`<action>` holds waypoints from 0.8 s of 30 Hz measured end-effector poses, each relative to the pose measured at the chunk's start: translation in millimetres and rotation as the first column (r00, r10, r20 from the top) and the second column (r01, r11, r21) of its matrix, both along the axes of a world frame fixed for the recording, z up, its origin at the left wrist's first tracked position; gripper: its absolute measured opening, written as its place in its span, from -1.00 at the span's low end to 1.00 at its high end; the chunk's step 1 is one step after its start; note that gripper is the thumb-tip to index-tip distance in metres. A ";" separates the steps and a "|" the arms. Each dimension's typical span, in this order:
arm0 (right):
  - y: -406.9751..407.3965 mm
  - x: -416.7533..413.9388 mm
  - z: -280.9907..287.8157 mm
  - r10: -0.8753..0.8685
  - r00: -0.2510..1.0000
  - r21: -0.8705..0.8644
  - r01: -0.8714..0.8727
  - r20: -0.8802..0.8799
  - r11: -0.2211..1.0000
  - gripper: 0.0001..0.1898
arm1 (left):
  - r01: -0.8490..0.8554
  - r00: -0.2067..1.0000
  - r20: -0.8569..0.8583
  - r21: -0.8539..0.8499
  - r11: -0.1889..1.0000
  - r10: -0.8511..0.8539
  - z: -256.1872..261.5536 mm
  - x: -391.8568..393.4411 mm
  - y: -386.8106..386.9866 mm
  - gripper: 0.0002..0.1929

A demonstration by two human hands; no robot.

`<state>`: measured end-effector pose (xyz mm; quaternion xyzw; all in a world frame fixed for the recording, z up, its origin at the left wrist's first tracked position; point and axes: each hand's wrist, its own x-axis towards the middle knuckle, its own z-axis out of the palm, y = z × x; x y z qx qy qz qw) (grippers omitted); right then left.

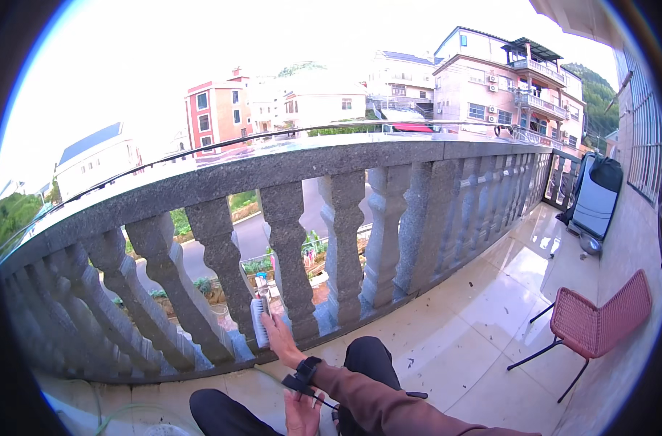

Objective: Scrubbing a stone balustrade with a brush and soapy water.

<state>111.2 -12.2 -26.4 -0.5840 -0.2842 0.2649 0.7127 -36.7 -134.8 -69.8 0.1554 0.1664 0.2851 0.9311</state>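
My right hand [279, 338] grips a pale scrub brush [258, 321], held upright in the gap between two stone balusters. Its bristles face left, towards the side of the nearer grey baluster [217, 256]; whether they touch it is hard to tell. A black strap [308, 369] circles my right wrist, and a small black device hangs by it. Lower down, between my knees, my left hand [302, 414] is palm up. The device and a dark cable partly cover its fingers, so I cannot see whether it holds anything.
A stone handrail [309, 158] tops the balusters. At right stands a red woven chair [595, 321] on pale floor tiles [472, 349] with scattered debris. Further back, a covered pale object [596, 199] leans near the wall beside a metal bowl [590, 243]. A thin green hose [110, 417] lies at lower left.
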 end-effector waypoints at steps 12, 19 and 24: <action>15.1 31.9 -31.9 -0.054 0.997 -0.077 0.059 0.064 0.995 -0.53 | 0.227 0.591 -0.071 0.971 -0.081 0.803 78.5 -14.4 31.4 -0.78; 12.7 16.3 -36.8 -0.027 0.993 -0.189 0.049 0.118 0.981 -0.50 | 0.357 0.571 -0.046 0.913 -0.197 0.820 66.6 4.3 28.7 -0.65; 12.8 19.5 -45.4 0.024 1.000 -0.145 -0.025 -0.009 0.989 -0.45 | 0.002 0.515 -0.229 0.964 0.266 0.826 52.2 -11.9 51.1 -0.71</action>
